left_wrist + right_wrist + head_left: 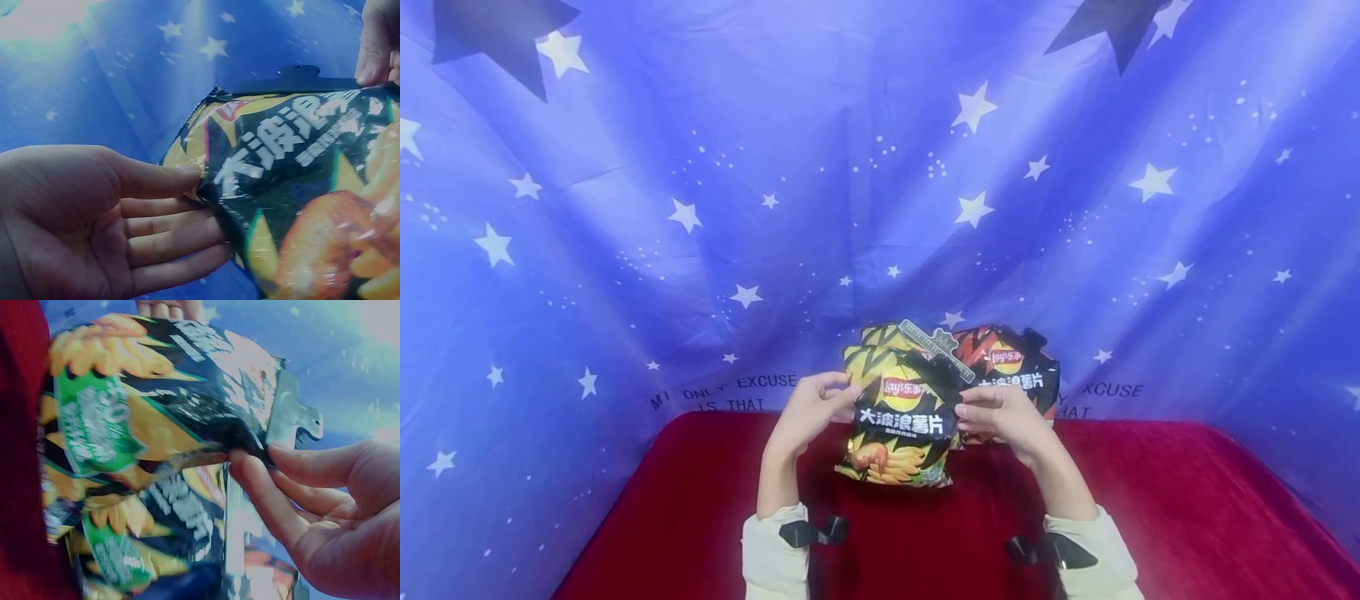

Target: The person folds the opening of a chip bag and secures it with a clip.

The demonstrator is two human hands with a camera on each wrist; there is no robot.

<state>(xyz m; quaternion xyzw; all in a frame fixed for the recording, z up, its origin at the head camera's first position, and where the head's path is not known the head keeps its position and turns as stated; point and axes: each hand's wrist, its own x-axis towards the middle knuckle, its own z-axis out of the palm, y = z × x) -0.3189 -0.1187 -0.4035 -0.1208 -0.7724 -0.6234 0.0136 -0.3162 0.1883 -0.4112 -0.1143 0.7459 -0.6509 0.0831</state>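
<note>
A yellow-and-black bag of potato chips [904,421] is upright between the two hands, its printed front facing the head camera. The left hand [816,408] pinches its left edge, thumb in front and the other fingers behind, as the left wrist view shows. At the opposite upper corner the right hand [1003,417] pinches the bag between thumb and fingertips. Beside that thumb, a dark bag clip [284,415] sits along the bag's top edge.
Close behind stand another yellow chip bag [134,544] and a red-and-black chip bag [1037,367], partly hidden. A silvery clip [936,348] shows above the front bag. Red cloth [1150,500] covers the table; a blue star-printed curtain [850,208] hangs behind.
</note>
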